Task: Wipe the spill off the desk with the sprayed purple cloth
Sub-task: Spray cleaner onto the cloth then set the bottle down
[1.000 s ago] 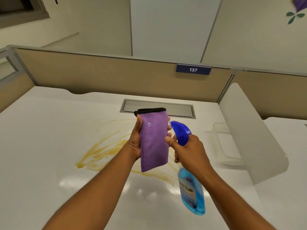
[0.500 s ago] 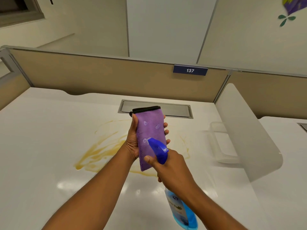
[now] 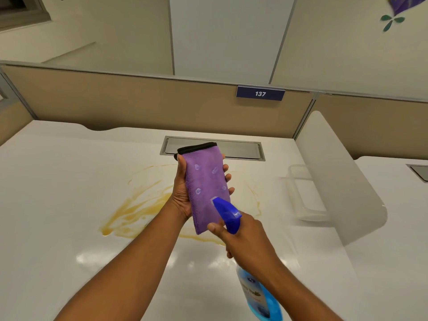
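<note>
My left hand (image 3: 181,193) holds a folded purple cloth (image 3: 205,181) upright above the desk; the cloth has a black top edge and several wet spray spots on its face. My right hand (image 3: 245,239) grips a blue spray bottle (image 3: 257,295), whose dark blue nozzle (image 3: 225,212) points at the lower part of the cloth, almost touching it. A yellow-brown spill (image 3: 129,212) is smeared across the white desk (image 3: 58,205) under and to the left of both hands.
A grey cable tray lid (image 3: 240,150) is set into the desk behind the cloth. A beige partition (image 3: 139,105) with a sign reading 137 (image 3: 260,93) runs along the back. A translucent white divider (image 3: 335,174) stands on the right.
The spray bottle has come down and left in front of the cloth, with its nozzle aimed at it. More wet spots have appeared on the cloth's face.
</note>
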Motion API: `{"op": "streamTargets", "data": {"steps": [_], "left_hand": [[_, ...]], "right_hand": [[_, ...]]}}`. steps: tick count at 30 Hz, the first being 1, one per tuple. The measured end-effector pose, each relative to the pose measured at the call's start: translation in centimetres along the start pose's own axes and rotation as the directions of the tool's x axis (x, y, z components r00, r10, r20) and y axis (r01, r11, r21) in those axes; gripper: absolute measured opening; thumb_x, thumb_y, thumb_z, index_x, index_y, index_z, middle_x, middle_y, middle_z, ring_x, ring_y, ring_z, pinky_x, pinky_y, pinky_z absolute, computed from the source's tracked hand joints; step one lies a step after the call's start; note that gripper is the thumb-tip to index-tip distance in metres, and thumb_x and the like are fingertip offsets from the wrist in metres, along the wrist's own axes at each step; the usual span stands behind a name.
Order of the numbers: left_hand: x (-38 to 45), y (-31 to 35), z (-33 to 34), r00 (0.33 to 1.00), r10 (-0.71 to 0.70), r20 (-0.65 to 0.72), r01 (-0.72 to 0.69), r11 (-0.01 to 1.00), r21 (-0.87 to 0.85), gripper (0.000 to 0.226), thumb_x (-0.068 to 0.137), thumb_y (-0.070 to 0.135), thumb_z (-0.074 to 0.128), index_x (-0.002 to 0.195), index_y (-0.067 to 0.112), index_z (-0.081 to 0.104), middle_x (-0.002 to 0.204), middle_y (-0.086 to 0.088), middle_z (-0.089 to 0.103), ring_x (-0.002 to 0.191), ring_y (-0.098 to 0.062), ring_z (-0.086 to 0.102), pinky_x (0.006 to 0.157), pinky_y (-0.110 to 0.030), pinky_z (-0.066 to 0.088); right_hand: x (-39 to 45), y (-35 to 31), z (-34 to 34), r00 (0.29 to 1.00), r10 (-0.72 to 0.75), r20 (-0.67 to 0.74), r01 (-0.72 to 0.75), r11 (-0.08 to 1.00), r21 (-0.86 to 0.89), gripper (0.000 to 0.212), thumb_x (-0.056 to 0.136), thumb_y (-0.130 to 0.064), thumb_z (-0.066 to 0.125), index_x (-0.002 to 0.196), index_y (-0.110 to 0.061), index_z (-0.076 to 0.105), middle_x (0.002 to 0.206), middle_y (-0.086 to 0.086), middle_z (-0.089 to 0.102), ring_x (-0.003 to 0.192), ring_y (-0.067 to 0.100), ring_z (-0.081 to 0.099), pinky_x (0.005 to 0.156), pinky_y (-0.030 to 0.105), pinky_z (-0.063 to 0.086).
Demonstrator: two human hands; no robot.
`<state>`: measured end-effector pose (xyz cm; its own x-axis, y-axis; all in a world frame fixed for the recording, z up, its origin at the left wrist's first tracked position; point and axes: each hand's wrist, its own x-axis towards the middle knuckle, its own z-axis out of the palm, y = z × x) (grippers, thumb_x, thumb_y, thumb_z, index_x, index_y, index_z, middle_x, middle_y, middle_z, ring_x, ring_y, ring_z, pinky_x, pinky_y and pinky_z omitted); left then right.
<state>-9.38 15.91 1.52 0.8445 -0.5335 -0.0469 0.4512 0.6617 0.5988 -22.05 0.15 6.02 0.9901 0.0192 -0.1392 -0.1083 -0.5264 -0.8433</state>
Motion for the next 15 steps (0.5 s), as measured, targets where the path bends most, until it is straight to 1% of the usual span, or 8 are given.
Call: {"op": "streamTargets", "data": {"steps": [3,4,6,8,10,13,15], "left_hand": [[0.2,-0.1,0.1,1.000,0.011,0.017,-0.011,1.000,-0.007,0.130,0.056,0.087,0.084,0.157,0.012,0.049,0.133,-0.011,0.068,0.119,-0.031,0.066,0.117,-0.062,0.039],[0.2,-0.1,0.2,1.000,0.015,0.026,-0.015,1.000,-0.009,0.129,0.057,0.087,0.083,0.157,0.012,0.050,0.133,-0.011,0.067,0.119,-0.031,0.065,0.117,-0.062,0.038],[0.3,0.0,0.3,0.999,0.015,0.041,-0.014,1.000,-0.015,0.127,0.058,0.086,0.083,0.156,0.013,0.050,0.133,-0.010,0.067,0.119,-0.030,0.065,0.118,-0.062,0.037],[0.3,0.0,0.4,0.999,0.010,0.042,-0.009,1.000,-0.018,0.126,0.058,0.086,0.083,0.156,0.013,0.050,0.133,-0.010,0.068,0.120,-0.030,0.065,0.119,-0.062,0.037],[0.3,-0.2,0.6,0.999,0.005,0.033,-0.004,1.000,-0.020,0.126,0.058,0.086,0.083,0.156,0.014,0.050,0.133,-0.009,0.069,0.120,-0.030,0.067,0.118,-0.062,0.039],[0.4,-0.6,1.0,1.000,-0.013,0.007,0.013,1.000,-0.019,0.127,0.058,0.086,0.083,0.158,0.015,0.049,0.134,-0.008,0.069,0.121,-0.029,0.069,0.116,-0.061,0.044],[0.6,-1.0,1.4,1.000,-0.027,-0.009,0.027,0.999,-0.019,0.124,0.060,0.087,0.081,0.157,0.016,0.050,0.134,-0.008,0.071,0.122,-0.029,0.069,0.116,-0.060,0.045]], "right_hand": [[-0.5,0.5,1.0,0.999,0.034,0.028,-0.033,0.999,-0.041,0.042,0.078,-0.070,0.067,0.080,-0.028,0.062,0.062,-0.006,0.069,0.064,0.018,0.072,0.058,0.022,0.057],[-0.5,0.6,1.0,0.999,0.047,0.024,-0.046,0.998,-0.044,0.041,0.079,-0.068,0.067,0.078,-0.028,0.061,0.062,-0.005,0.068,0.064,0.018,0.072,0.059,0.023,0.057],[-0.4,1.0,0.6,0.998,0.058,0.003,-0.058,0.998,-0.009,0.040,0.082,-0.065,0.069,0.078,-0.026,0.061,0.062,-0.002,0.068,0.060,0.017,0.072,0.053,0.016,0.054],[-0.3,1.4,-0.2,0.997,0.054,-0.051,-0.052,0.998,0.045,0.038,0.082,-0.062,0.071,0.078,-0.025,0.061,0.064,-0.004,0.070,0.057,0.016,0.071,0.049,0.011,0.050],[-0.1,2.0,-1.2,0.995,0.054,-0.087,-0.050,0.997,0.053,0.039,0.083,-0.062,0.070,0.078,-0.024,0.062,0.063,-0.005,0.070,0.054,0.015,0.070,0.048,0.009,0.048],[0.2,2.8,-2.2,0.994,0.073,-0.079,-0.072,0.997,0.006,0.044,0.085,-0.064,0.067,0.076,-0.022,0.062,0.063,-0.004,0.071,0.052,0.011,0.070,0.048,0.010,0.048],[0.2,3.1,-2.5,0.995,0.073,-0.074,-0.070,0.997,0.045,0.037,0.085,-0.066,0.067,0.082,-0.030,0.061,0.064,-0.014,0.071,0.055,0.006,0.070,0.048,0.010,0.048]]}}
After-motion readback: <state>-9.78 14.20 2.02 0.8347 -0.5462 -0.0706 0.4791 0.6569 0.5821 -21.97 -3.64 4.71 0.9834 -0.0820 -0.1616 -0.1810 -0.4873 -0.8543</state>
